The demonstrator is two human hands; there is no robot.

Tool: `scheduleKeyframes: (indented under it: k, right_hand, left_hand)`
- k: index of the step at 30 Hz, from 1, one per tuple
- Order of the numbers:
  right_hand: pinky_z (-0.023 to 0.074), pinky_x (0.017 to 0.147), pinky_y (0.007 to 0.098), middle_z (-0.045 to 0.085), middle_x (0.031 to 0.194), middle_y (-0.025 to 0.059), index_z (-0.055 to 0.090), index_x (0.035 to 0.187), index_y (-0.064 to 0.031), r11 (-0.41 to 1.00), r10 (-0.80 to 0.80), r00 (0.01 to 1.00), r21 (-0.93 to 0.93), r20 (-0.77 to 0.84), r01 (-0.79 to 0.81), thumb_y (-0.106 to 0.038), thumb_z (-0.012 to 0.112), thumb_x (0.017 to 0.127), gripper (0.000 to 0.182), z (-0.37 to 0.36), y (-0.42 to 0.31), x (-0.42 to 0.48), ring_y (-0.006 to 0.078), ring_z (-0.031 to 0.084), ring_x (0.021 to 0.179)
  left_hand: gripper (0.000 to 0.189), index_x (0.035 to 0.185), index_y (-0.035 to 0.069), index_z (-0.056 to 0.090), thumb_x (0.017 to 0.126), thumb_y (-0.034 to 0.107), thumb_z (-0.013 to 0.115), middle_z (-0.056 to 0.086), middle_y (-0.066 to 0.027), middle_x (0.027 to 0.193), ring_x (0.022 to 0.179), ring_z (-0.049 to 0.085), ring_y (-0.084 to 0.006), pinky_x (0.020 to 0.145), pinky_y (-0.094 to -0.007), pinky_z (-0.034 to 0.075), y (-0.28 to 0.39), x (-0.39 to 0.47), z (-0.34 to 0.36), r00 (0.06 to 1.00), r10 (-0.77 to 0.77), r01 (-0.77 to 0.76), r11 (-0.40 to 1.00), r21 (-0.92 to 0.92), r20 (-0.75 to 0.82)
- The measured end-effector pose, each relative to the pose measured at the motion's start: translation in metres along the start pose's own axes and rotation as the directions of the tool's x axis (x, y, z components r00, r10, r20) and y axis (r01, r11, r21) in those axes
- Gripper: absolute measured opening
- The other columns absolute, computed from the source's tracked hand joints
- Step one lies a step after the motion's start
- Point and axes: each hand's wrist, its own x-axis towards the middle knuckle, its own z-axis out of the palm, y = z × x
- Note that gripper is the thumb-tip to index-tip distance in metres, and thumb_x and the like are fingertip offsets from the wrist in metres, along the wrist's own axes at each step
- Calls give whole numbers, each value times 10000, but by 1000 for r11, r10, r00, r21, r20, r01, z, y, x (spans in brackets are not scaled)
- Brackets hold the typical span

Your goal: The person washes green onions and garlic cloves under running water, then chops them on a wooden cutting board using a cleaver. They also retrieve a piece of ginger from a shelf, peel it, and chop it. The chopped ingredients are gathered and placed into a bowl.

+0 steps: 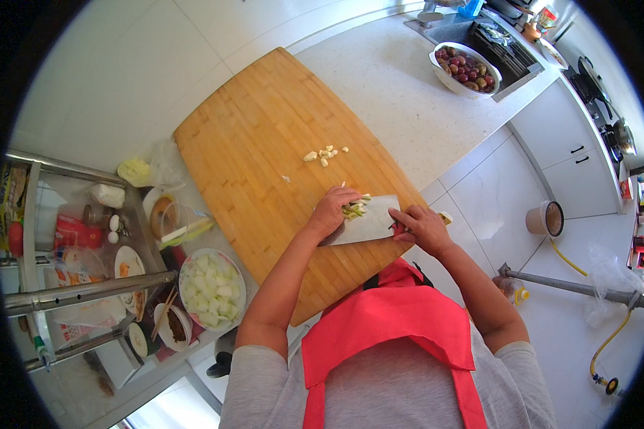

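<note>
My right hand grips a wide cleaver near its handle, the blade lying flat and low over the wooden cutting board. A red patch shows under the fingers. Short pieces of chopped scallion rest on the blade. Over them curls my left hand, its fingers holding the pieces against the metal; the fingertips are partly hidden. Beyond both hands, several peeled garlic cloves sit in a loose group on the board, with a small pale scrap to their left.
Left of the board stand a bowl of cut pale-green chunks, a bowl with chopsticks and a metal rack. A white dish of reddish fruit is by the sink. A bin stands on the floor.
</note>
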Motion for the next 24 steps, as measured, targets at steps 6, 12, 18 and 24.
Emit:
scheduleKeyframes:
  k: [6, 12, 18, 24]
  right_hand:
    - [380, 772, 374, 515, 922, 63, 481, 1190, -233, 1000, -1, 999, 20, -38, 1, -320, 651, 670, 554, 6, -6, 13, 255, 494, 923]
    - [363, 825, 367, 501, 1023, 81, 484, 1176, -190, 999, -31, 996, -44, -82, 27, -337, 632, 695, 524, 2, -17, 23, 261, 467, 997]
    - [363, 886, 379, 488, 1109, 108, 498, 1138, -116, 998, 7, 987, 66, -158, 3, -146, 554, 733, 409, 18, -20, 74, 276, 446, 1063]
    - [374, 876, 377, 487, 1128, 119, 519, 1098, -57, 993, -111, 978, -47, -175, 104, -68, 535, 697, 401, 21, -34, 76, 287, 446, 1066]
  left_hand:
    - [360, 967, 39, 611, 715, -53, 371, 595, -114, 1013, 1013, 514, -275, 973, -364, 315, 3, -8, 1, 999, -35, 35, 999, 15, -32]
    - [390, 989, 26, 600, 706, -86, 356, 592, -122, 1023, 1002, 534, -257, 924, -321, 369, 10, -22, -3, 974, -103, 96, 994, -45, -204]
    - [405, 997, -11, 590, 708, -127, 331, 592, -125, 1007, 973, 548, -195, 891, -270, 386, 11, -33, -4, 874, -370, 262, 905, -337, -315]
    - [384, 1027, -11, 584, 754, -120, 337, 587, -92, 1033, 960, 540, -149, 875, -239, 393, 11, -54, -1, 775, -527, 212, 736, -643, -348]
